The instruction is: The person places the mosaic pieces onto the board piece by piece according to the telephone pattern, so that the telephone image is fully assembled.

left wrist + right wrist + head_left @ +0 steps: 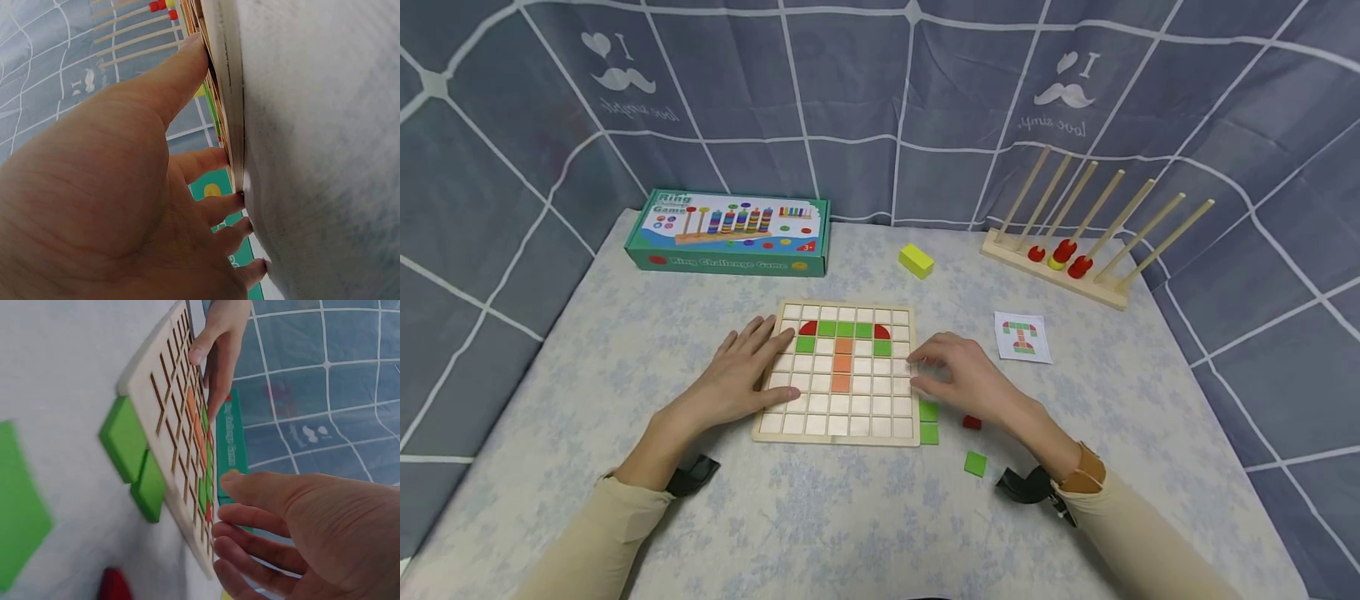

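A wooden grid board point(820, 404) lies flat on the table. Green tiles point(845, 329), a red quarter-round tile at either end, and a column of orange tiles point(842, 364) form a T shape in its cells. My left hand point(739, 371) rests on the board's left edge, thumb on the grid and fingers spread. At the right edge is my right hand point(964, 371), its fingers loosely bent with a gap to the thumb; I see nothing held. Below it lie green square tiles point(928, 433) against the board, a red tile point(972, 422) and another green square point(975, 463).
A pattern card point(1023, 337) lies right of the board. Behind stand a yellow block point(916, 261), a green Ring Challenge Game box point(727, 233), and a wooden peg rack point(1054, 271) with red and yellow rings. Grey grid-patterned cloth point(850, 100) hangs around the table.
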The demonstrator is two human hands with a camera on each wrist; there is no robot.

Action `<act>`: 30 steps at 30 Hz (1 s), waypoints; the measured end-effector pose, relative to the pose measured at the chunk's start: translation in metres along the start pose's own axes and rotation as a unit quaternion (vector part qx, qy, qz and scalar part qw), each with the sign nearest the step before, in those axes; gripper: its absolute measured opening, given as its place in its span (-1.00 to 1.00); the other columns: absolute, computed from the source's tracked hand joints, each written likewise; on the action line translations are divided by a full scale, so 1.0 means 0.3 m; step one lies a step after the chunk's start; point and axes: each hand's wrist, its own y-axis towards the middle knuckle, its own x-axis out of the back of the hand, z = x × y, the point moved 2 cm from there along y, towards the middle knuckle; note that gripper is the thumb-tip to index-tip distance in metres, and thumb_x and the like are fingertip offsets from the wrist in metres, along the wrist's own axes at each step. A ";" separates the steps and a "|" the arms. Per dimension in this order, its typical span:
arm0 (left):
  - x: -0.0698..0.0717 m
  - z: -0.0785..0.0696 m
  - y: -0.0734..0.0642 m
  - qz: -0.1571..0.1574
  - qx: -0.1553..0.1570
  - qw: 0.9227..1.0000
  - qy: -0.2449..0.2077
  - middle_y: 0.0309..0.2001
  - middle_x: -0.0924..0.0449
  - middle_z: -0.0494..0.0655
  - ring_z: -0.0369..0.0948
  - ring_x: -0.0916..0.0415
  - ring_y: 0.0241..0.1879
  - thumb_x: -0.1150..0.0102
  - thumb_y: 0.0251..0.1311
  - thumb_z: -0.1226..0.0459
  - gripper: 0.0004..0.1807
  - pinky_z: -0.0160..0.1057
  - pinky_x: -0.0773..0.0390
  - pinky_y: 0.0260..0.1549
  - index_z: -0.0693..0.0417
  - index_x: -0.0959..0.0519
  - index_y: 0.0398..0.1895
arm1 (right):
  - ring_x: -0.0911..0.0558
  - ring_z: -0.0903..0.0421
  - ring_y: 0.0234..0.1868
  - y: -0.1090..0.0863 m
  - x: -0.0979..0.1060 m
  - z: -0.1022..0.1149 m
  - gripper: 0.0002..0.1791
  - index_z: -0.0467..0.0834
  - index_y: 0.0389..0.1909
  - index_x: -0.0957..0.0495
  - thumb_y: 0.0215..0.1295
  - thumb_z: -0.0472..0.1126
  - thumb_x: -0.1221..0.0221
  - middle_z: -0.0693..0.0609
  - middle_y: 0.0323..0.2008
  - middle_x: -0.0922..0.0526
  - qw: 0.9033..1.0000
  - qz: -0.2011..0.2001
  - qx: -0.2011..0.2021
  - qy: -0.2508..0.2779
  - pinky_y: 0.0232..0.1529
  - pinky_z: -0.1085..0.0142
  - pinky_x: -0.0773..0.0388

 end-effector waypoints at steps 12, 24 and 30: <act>0.001 0.003 0.009 0.006 -0.001 1.000 0.003 0.70 0.16 0.31 0.28 0.27 0.68 -0.31 0.37 -0.15 0.02 0.43 0.25 0.56 0.12 -0.10 0.70 | -0.63 0.13 -0.16 -0.115 -0.010 -0.017 -0.69 -0.07 -0.05 -0.77 0.22 -0.10 -0.54 0.10 -0.10 -0.75 0.999 0.029 -0.012 -0.011 -0.11 0.24 -0.58; 0.000 0.006 0.008 0.009 0.003 1.000 0.001 0.70 0.18 0.30 0.27 0.29 0.69 -0.31 0.37 -0.14 0.02 0.42 0.26 0.56 0.12 -0.09 0.70 | -0.62 0.17 -0.21 -0.138 -0.039 -0.029 -0.80 -0.01 -0.21 -0.74 0.20 -0.22 -0.54 0.17 -0.23 -0.71 0.999 0.022 -0.027 0.022 -0.16 0.26 -0.59; -0.001 0.007 0.007 0.009 0.002 1.000 0.000 0.70 0.17 0.31 0.27 0.29 0.69 -0.31 0.37 -0.14 0.02 0.42 0.26 0.56 0.12 -0.09 0.70 | -0.61 0.22 -0.39 -0.125 -0.020 -0.022 -0.82 0.08 -0.28 -0.65 0.28 -0.19 -0.49 0.24 -0.43 -0.65 0.994 0.035 -0.057 0.091 -0.30 0.35 -0.59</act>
